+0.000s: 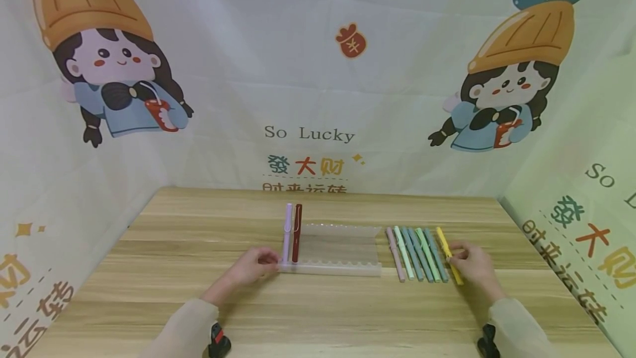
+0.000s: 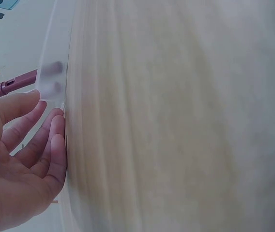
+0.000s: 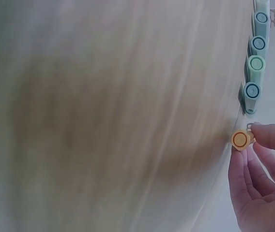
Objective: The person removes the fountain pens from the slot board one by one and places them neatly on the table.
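Note:
A clear plastic pen holder (image 1: 343,269) with scalloped edges lies on the table. A lilac pen (image 1: 287,231) and a dark red pen (image 1: 297,233) rest in its leftmost slots. My left hand (image 1: 258,265) holds the holder's near left corner, thumb (image 2: 28,100) against its end and the other fingers curled beside it. At the right, my right hand (image 1: 469,263) pinches a yellow pen (image 1: 442,239) between thumb and fingers. The right wrist view shows the round end of that yellow pen (image 3: 240,139) close to the tabletop.
Left of the yellow pen, several pens lie side by side: a mauve pen (image 1: 395,256), pale green, blue-grey ones and a green pen (image 1: 427,254). The wooden table (image 1: 323,314) meets a printed cloth backdrop (image 1: 248,70) at the back and sides.

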A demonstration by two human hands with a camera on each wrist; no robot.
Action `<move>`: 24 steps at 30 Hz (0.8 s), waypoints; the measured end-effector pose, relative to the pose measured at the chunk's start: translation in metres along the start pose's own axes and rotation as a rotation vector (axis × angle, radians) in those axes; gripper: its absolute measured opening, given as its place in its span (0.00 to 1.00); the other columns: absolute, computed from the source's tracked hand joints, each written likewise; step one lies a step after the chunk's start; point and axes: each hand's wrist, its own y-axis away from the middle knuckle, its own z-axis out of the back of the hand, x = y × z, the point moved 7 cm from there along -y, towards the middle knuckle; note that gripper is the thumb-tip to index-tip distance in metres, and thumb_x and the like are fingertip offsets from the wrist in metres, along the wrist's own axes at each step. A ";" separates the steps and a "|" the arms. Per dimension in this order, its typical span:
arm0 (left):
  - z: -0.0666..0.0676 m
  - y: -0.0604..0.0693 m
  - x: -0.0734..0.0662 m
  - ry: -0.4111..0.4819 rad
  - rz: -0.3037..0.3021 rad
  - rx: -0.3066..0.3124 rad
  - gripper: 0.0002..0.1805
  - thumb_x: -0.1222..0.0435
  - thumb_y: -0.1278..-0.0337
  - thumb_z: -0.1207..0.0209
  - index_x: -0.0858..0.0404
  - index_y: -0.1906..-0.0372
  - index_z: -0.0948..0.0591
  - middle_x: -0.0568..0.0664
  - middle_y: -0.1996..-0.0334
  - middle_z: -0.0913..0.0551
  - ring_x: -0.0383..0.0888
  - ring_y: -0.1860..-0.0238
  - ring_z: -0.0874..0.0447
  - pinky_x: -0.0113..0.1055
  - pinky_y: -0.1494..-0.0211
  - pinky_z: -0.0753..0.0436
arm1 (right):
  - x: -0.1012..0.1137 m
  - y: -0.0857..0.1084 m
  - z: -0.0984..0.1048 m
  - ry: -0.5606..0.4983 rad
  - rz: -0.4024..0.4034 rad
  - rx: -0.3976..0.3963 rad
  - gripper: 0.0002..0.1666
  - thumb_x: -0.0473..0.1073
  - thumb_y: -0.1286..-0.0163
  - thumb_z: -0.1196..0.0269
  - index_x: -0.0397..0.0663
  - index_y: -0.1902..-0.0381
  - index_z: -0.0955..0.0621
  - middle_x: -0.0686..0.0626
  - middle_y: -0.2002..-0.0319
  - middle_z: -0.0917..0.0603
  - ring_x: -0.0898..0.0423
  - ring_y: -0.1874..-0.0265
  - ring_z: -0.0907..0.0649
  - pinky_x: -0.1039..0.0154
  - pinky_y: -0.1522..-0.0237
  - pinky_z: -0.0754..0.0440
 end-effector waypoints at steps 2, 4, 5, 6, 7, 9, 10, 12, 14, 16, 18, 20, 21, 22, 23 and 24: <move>0.000 0.000 0.000 0.002 0.000 0.001 0.09 0.72 0.51 0.43 0.72 0.63 0.24 0.52 0.71 0.23 0.48 0.69 0.26 0.40 0.70 0.24 | 0.000 -0.001 -0.001 0.013 -0.003 0.002 0.16 0.34 0.47 0.39 0.30 0.60 0.24 0.44 0.76 0.20 0.53 0.78 0.23 0.62 0.78 0.27; 0.000 0.001 -0.004 0.009 0.001 0.001 0.09 0.73 0.51 0.44 0.73 0.63 0.24 0.53 0.71 0.23 0.49 0.69 0.26 0.41 0.70 0.24 | 0.000 -0.003 -0.002 0.023 -0.005 0.000 0.16 0.34 0.48 0.39 0.29 0.61 0.24 0.44 0.76 0.20 0.53 0.79 0.23 0.61 0.78 0.27; 0.000 0.002 -0.005 0.008 -0.004 0.003 0.09 0.73 0.51 0.44 0.73 0.63 0.24 0.53 0.71 0.23 0.49 0.69 0.26 0.41 0.71 0.24 | -0.001 -0.003 -0.003 0.030 -0.007 -0.001 0.16 0.34 0.48 0.38 0.29 0.62 0.24 0.44 0.76 0.20 0.53 0.79 0.23 0.61 0.78 0.27; 0.000 0.002 -0.006 0.007 -0.008 0.004 0.09 0.72 0.51 0.43 0.73 0.63 0.24 0.52 0.71 0.23 0.48 0.70 0.26 0.40 0.71 0.24 | 0.000 -0.004 -0.003 0.036 -0.006 0.001 0.16 0.34 0.48 0.38 0.29 0.62 0.24 0.43 0.77 0.20 0.52 0.79 0.22 0.61 0.78 0.27; 0.001 0.003 -0.008 0.005 -0.014 0.006 0.09 0.72 0.51 0.43 0.72 0.63 0.24 0.52 0.71 0.23 0.47 0.70 0.26 0.39 0.71 0.24 | 0.000 -0.005 -0.004 0.037 -0.007 0.003 0.16 0.34 0.48 0.38 0.29 0.62 0.24 0.43 0.76 0.20 0.52 0.79 0.22 0.60 0.77 0.27; 0.001 0.003 -0.008 0.005 -0.014 0.008 0.09 0.72 0.51 0.43 0.72 0.63 0.24 0.52 0.71 0.23 0.48 0.70 0.26 0.39 0.71 0.24 | 0.000 -0.006 -0.005 0.036 -0.013 0.012 0.16 0.34 0.48 0.38 0.28 0.62 0.24 0.43 0.76 0.20 0.52 0.79 0.22 0.60 0.77 0.26; 0.001 0.003 -0.008 0.006 -0.013 0.008 0.09 0.72 0.51 0.43 0.72 0.63 0.24 0.52 0.71 0.23 0.48 0.70 0.26 0.39 0.71 0.24 | 0.001 -0.006 -0.005 0.039 -0.017 0.016 0.17 0.35 0.48 0.38 0.28 0.62 0.24 0.43 0.76 0.20 0.51 0.78 0.22 0.60 0.77 0.26; 0.001 0.001 -0.004 0.006 -0.011 0.011 0.09 0.71 0.51 0.43 0.71 0.63 0.24 0.51 0.71 0.23 0.46 0.70 0.26 0.38 0.70 0.24 | 0.001 -0.007 -0.006 0.041 -0.029 0.027 0.17 0.35 0.48 0.39 0.28 0.61 0.25 0.43 0.76 0.20 0.51 0.78 0.22 0.59 0.77 0.26; 0.000 0.000 -0.003 0.008 -0.011 0.013 0.09 0.71 0.51 0.43 0.71 0.63 0.24 0.51 0.71 0.23 0.46 0.70 0.26 0.38 0.70 0.24 | 0.001 -0.007 -0.006 0.047 -0.038 0.034 0.17 0.35 0.48 0.39 0.28 0.61 0.25 0.43 0.75 0.20 0.51 0.77 0.22 0.59 0.76 0.26; 0.001 0.000 -0.003 0.005 -0.013 0.014 0.09 0.71 0.51 0.43 0.71 0.63 0.24 0.51 0.71 0.23 0.45 0.69 0.26 0.38 0.70 0.24 | 0.002 -0.007 -0.007 0.054 -0.043 0.040 0.17 0.36 0.48 0.39 0.28 0.61 0.25 0.42 0.75 0.20 0.50 0.77 0.22 0.59 0.76 0.26; 0.001 0.000 -0.003 0.000 -0.016 0.014 0.09 0.71 0.51 0.43 0.71 0.63 0.24 0.51 0.71 0.23 0.45 0.70 0.26 0.37 0.70 0.24 | 0.002 -0.007 -0.007 0.049 -0.044 0.043 0.17 0.36 0.48 0.40 0.28 0.61 0.25 0.42 0.75 0.20 0.50 0.76 0.22 0.59 0.76 0.25; 0.001 0.001 -0.003 -0.003 -0.018 0.015 0.09 0.71 0.51 0.43 0.71 0.63 0.24 0.51 0.71 0.23 0.45 0.70 0.26 0.37 0.71 0.24 | 0.003 -0.007 -0.007 0.040 -0.040 0.045 0.17 0.35 0.48 0.40 0.27 0.62 0.25 0.41 0.74 0.20 0.49 0.75 0.21 0.59 0.76 0.25; 0.001 0.001 -0.003 -0.005 -0.018 0.016 0.09 0.71 0.51 0.43 0.72 0.63 0.24 0.51 0.71 0.23 0.46 0.70 0.26 0.37 0.71 0.24 | 0.003 -0.007 -0.007 0.036 -0.037 0.045 0.17 0.35 0.48 0.40 0.27 0.62 0.25 0.41 0.74 0.20 0.48 0.75 0.21 0.60 0.76 0.25; 0.001 0.001 -0.004 -0.004 -0.018 0.015 0.10 0.71 0.51 0.43 0.72 0.63 0.24 0.51 0.71 0.23 0.46 0.70 0.26 0.37 0.71 0.24 | 0.003 -0.007 -0.007 0.032 -0.035 0.043 0.17 0.35 0.48 0.40 0.27 0.62 0.25 0.40 0.74 0.20 0.48 0.75 0.21 0.60 0.77 0.25; 0.001 0.001 -0.003 -0.002 -0.016 0.015 0.10 0.71 0.51 0.43 0.72 0.63 0.24 0.51 0.70 0.23 0.46 0.70 0.26 0.37 0.71 0.24 | 0.003 -0.007 -0.007 0.029 -0.034 0.043 0.17 0.35 0.48 0.40 0.27 0.62 0.25 0.40 0.74 0.20 0.48 0.75 0.21 0.60 0.77 0.25; 0.001 0.002 -0.003 0.000 -0.013 0.015 0.10 0.70 0.51 0.43 0.71 0.63 0.24 0.51 0.70 0.23 0.46 0.69 0.26 0.37 0.71 0.24 | 0.003 -0.007 -0.007 0.030 -0.033 0.043 0.17 0.35 0.48 0.40 0.27 0.62 0.25 0.40 0.74 0.20 0.48 0.75 0.21 0.60 0.77 0.25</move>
